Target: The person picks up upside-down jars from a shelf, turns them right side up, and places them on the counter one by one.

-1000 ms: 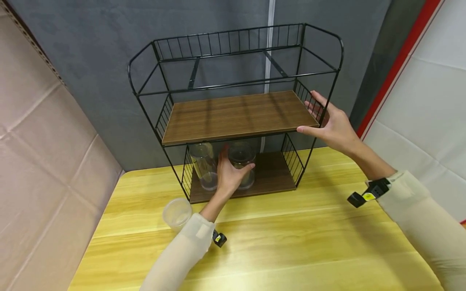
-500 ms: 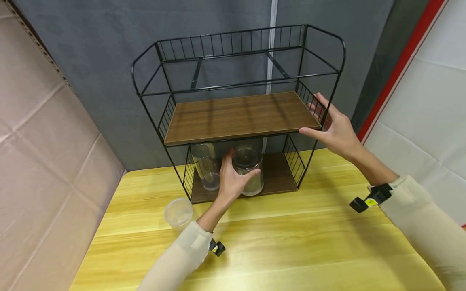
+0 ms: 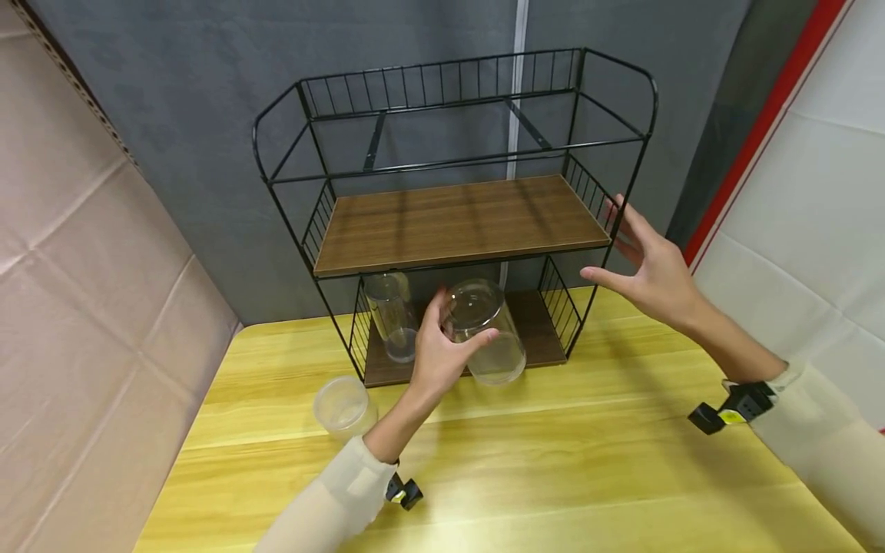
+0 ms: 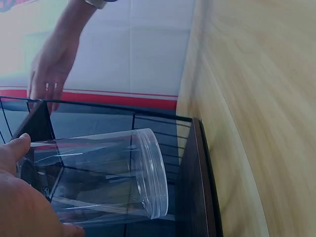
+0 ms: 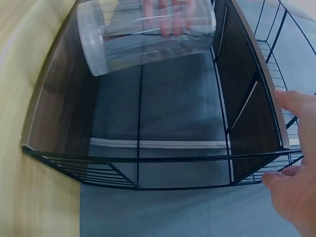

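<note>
My left hand [image 3: 439,357] grips a wide clear plastic jar [image 3: 501,349] near its upper end. The jar leans, its lower end out over the bottom shelf's front edge. In the left wrist view, the ridged rim end of the jar [image 4: 155,173] faces the bottom shelf; the right wrist view shows the jar [image 5: 153,44] inside the bottom bay. My right hand [image 3: 653,273] is at the right side of the black wire rack [image 3: 456,161], thumb and fingers spread around its front post, holding nothing. A taller clear jar [image 3: 394,322] stands at the bottom shelf's left.
A round translucent lid or tub [image 3: 342,407] lies on the yellow wood table [image 3: 553,461], left of my left forearm. The brown middle shelf [image 3: 456,219] overhangs the jars. A grey wall [image 3: 173,153] stands behind the rack.
My left hand has brought the wide jar forward and to the right, tilting it out from the bottom shelf. My right hand has drawn back from the middle shelf's right corner.
</note>
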`<state>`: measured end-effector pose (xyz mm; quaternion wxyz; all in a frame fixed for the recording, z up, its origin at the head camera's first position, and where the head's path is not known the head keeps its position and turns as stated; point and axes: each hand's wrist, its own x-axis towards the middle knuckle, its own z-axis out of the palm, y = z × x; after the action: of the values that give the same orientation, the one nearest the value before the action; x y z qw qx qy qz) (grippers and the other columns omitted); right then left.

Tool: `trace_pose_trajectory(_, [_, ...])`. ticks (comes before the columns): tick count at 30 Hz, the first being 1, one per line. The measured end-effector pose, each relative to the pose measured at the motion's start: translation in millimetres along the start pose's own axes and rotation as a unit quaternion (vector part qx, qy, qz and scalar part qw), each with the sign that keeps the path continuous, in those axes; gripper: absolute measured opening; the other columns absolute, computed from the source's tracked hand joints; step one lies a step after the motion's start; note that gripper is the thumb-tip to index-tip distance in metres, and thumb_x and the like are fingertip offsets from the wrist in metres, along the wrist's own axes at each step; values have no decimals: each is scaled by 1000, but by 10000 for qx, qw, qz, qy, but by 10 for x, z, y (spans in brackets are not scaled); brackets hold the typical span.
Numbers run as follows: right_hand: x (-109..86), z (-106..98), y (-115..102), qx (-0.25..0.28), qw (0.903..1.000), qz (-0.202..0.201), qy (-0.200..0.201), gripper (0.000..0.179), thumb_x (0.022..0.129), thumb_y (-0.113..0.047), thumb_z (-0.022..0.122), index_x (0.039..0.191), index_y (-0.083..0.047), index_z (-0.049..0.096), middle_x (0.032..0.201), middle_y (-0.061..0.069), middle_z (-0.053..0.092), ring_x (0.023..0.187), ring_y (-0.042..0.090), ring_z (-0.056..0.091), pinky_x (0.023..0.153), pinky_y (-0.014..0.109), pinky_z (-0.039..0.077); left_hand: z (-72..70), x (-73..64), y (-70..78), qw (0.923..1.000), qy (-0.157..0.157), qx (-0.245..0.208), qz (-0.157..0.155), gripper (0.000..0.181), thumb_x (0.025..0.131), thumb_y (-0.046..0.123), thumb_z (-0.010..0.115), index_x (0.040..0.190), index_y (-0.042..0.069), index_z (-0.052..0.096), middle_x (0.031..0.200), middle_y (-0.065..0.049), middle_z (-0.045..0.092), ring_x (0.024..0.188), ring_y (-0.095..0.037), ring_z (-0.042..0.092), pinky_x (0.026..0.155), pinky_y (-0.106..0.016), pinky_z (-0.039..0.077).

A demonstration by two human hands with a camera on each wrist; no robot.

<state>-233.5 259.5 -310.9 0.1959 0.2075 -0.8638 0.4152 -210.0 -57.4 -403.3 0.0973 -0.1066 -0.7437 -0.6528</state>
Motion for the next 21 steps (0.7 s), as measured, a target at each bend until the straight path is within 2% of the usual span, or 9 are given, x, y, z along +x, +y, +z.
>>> trace_pose_trajectory(2, [-48, 3, 5, -8, 10000, -32, 14, 111, 86, -5, 89, 170, -21, 18, 173, 9, 28, 155, 36, 36, 111, 9, 39, 0, -30, 21, 9991, -78, -400, -74, 113, 81, 20, 95, 166, 1, 24, 161, -12, 48, 149, -22, 46, 126, -34, 34])
trace_pose_trajectory(5, [-129, 5, -3, -168, 9999, 0, 39, 111, 86, -8, 90, 170, -18, 19, 174, 8, 25, 151, 41, 40, 108, 3, 37, -2, -81, 57, 9973, -118, -699, -213, 113, 83, 22, 94, 168, 3, 22, 164, -10, 43, 152, -22, 42, 127, -36, 34])
trace_pose_trajectory(10, [-268, 24, -28, -480, 9987, -100, 115, 116, 82, -10, 93, 171, -20, 19, 174, 7, 23, 150, 44, 42, 109, 0, 32, -18, -164, 124, 9922, -9, -1182, -395, 107, 86, 18, 91, 168, 8, 24, 165, -8, 42, 153, -21, 41, 127, -41, 35])
trace_pose_trajectory(13, [-348, 30, -35, -562, 9974, -339, 309, 120, 77, -4, 95, 170, -21, 22, 173, 9, 26, 150, 43, 41, 111, 2, 32, -31, -219, 158, 9855, 29, -1656, -357, 105, 87, 16, 89, 168, 6, 22, 165, -12, 43, 153, -23, 41, 126, -40, 36])
trace_pose_trajectory(16, [-438, 36, -41, -612, 9952, -577, 494, 121, 72, -3, 97, 169, -21, 26, 172, 9, 31, 150, 42, 41, 112, 3, 31, -49, -273, 183, 9748, 3, -2212, -285, 107, 88, 20, 89, 168, 5, 20, 165, -14, 41, 154, -25, 40, 124, -34, 39])
trace_pose_trajectory(18, [-497, 58, -47, -626, 9932, -814, 548, 117, 73, -9, 97, 169, -19, 30, 170, 12, 35, 149, 39, 44, 112, 4, 33, -63, -308, 201, 9679, -1, -2499, -261, 111, 87, 28, 91, 168, 6, 19, 167, -14, 39, 154, -26, 40, 122, -31, 40])
trace_pose_trajectory(21, [-582, 136, -60, -565, 9888, -1271, 543, 105, 84, -38, 93, 167, -11, 34, 168, 15, 39, 148, 27, 47, 113, 7, 36, -83, -353, 221, 9602, -13, -2783, -220, 118, 84, 39, 92, 168, 4, 18, 169, -14, 35, 155, -28, 37, 124, -34, 38])
